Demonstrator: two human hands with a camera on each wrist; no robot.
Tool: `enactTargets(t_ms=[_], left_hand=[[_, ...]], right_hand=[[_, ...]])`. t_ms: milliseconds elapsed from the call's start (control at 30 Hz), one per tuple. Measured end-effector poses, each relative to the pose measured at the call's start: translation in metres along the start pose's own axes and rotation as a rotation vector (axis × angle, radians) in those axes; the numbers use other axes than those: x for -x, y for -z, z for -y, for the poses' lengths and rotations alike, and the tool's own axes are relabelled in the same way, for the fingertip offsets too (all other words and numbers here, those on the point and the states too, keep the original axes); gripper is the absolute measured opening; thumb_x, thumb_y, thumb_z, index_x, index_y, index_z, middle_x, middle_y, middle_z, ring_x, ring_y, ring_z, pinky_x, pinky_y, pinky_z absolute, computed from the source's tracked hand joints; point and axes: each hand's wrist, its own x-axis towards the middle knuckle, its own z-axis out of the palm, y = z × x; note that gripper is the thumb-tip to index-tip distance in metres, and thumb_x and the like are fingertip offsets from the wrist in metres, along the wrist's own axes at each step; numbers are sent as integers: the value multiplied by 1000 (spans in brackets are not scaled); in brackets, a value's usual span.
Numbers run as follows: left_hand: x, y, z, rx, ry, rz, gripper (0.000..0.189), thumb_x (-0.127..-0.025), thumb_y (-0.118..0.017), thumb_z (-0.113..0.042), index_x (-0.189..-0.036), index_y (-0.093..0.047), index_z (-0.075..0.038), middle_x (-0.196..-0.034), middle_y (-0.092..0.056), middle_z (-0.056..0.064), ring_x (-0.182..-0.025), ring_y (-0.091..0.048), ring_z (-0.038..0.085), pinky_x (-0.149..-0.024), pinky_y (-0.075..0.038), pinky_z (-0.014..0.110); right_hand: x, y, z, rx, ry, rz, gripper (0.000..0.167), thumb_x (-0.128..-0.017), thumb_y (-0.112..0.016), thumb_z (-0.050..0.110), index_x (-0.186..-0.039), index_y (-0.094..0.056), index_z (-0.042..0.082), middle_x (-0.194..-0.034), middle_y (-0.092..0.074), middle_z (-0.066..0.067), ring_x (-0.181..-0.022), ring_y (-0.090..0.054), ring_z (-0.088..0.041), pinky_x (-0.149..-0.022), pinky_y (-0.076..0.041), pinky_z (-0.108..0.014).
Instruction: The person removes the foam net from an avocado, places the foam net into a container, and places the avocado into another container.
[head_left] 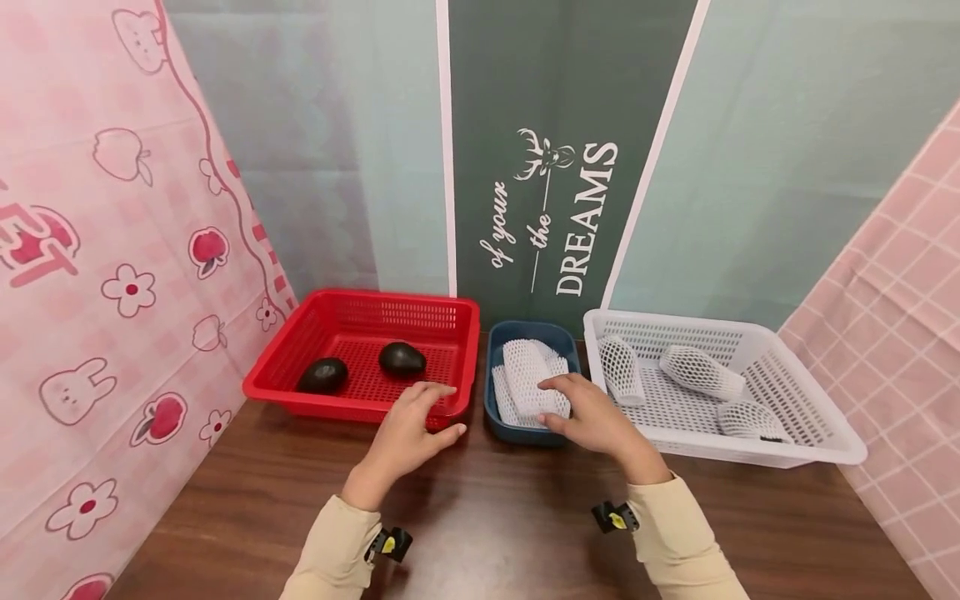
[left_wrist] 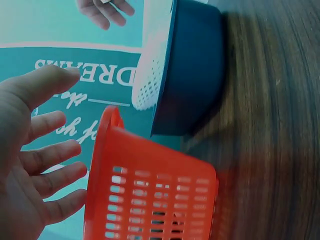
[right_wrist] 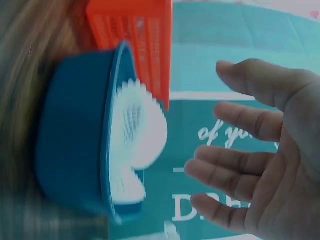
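Note:
My left hand [head_left: 411,432] hovers at the front right corner of the red basket [head_left: 360,408], fingers spread and holding nothing. Inside that basket lie two dark avocados, one to the left [head_left: 323,376] and one nearer the middle [head_left: 402,359]. Over the right side of the blue bin [head_left: 531,435] is my right hand [head_left: 592,414], its fingers loosely bent and nothing in its grasp. White foam net sleeves [head_left: 528,375] fill the bin and rise above its rim. In the right wrist view a gap shows between the fingers and the foam sleeves [right_wrist: 137,130].
A white basket [head_left: 750,446] on the right holds several net-wrapped pieces, among them one at its left [head_left: 621,371] and one in the middle [head_left: 701,372]. The brown wooden table [head_left: 510,517] extends toward me. Printed cloths hang behind and at both sides.

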Motion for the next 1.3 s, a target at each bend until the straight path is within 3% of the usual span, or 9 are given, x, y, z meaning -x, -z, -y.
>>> enactTargets(t_ms=[200, 633, 1300], left_hand=[[-5, -8, -6, -23, -67, 33, 46, -72, -79, -28, -112, -65, -10, -108, -59, 4, -99, -55, 19, -83, -46, 38], [-17, -22, -21, -110, -138, 109, 44, -72, -78, -33, -110, -67, -14, -107, -60, 5, -98, -54, 22, -82, -44, 42], [-15, -53, -50, -193, -215, 193, 46, -76, -73, -40, -114, -65, -16, -107, -58, 4, -102, -50, 20, -83, -43, 37]], right_hand=[[9, 13, -19, 42, 7, -45, 38, -80, -72, 18, -112, -61, -1, -109, -58, -18, -101, -55, -34, -84, -43, -50], [34, 35, -55, 90, -155, -51, 37, -81, -70, 17, -112, -60, -2, -112, -56, -23, -103, -52, -41, -84, -41, -55], [64, 52, -112, 178, -233, -71, 36, -80, -69, 14, -108, -60, -6, -106, -56, -30, -98, -52, -49, -78, -40, -59]])
